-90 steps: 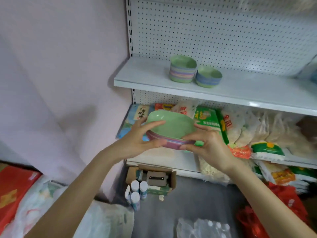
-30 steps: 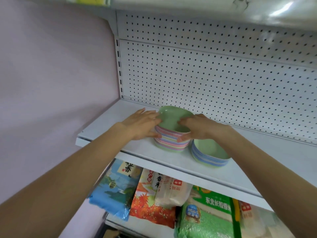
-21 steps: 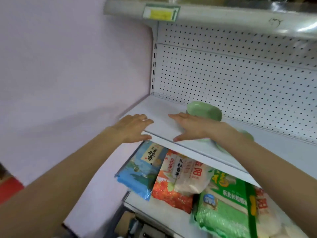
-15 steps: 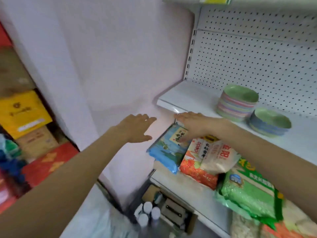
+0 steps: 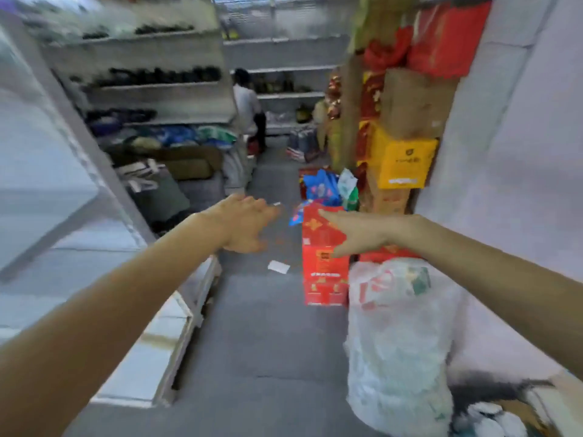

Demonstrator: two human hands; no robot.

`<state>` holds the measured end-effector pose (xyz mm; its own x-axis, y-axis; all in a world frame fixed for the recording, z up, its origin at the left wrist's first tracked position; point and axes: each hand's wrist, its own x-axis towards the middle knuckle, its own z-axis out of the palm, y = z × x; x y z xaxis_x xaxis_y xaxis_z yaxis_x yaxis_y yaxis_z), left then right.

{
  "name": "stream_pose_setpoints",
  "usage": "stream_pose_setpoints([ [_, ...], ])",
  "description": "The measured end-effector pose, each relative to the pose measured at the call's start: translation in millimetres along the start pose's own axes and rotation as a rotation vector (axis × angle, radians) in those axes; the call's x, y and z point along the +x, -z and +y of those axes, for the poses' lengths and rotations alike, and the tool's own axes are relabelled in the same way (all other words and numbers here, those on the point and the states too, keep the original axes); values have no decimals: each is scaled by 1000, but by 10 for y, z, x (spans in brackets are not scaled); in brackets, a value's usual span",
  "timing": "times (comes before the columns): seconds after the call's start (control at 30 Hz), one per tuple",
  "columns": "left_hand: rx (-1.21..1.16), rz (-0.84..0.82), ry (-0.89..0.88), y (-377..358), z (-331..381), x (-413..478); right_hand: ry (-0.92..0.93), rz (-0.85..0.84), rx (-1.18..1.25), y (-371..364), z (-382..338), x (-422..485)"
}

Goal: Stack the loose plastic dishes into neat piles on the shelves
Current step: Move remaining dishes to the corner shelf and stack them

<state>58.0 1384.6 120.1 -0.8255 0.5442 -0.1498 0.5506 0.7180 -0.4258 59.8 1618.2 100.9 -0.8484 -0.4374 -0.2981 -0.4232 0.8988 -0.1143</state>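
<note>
Head camera gives me a blurred look down a shop aisle with a flat grey floor point(image 5: 268, 342). My left hand point(image 5: 243, 225) reaches forward, palm down, fingers loosely spread and holding nothing. My right hand point(image 5: 350, 234) is out beside it, apart from it, with fingers straight and pointing left; it is bare too.

I cannot see the dishes from here, so I cannot tell where they lie, which way they face, or how they sit relative to either hand.

Pale metal shelves point(image 5: 151, 86) run along the left, carrying dark, soft-looking goods. Just past my right hand stands a stack of glossy red boxes point(image 5: 325, 269), and beside it a tall, crinkled clear plastic bag point(image 5: 397, 342). Behind those are a square yellow box point(image 5: 402, 165) and a brown cardboard box point(image 5: 413, 102) above it. A small white slip of paper point(image 5: 278, 267) lies on the floor. Far down the aisle is a person point(image 5: 247, 105).
</note>
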Motion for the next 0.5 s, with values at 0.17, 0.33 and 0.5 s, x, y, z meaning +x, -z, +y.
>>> stream_pose_setpoints([
  [0.17,-95,-79,333,-594,-792,-1542,319,-7,-184,50,-1595,670],
  [0.33,-169,-167,582,-1070,-949,-2778,632,-36,-185,53,-2897,980],
  [0.5,-206,-266,778,-1407,-1054,-3733,825,-80,-315,-211,-3926,1181],
])
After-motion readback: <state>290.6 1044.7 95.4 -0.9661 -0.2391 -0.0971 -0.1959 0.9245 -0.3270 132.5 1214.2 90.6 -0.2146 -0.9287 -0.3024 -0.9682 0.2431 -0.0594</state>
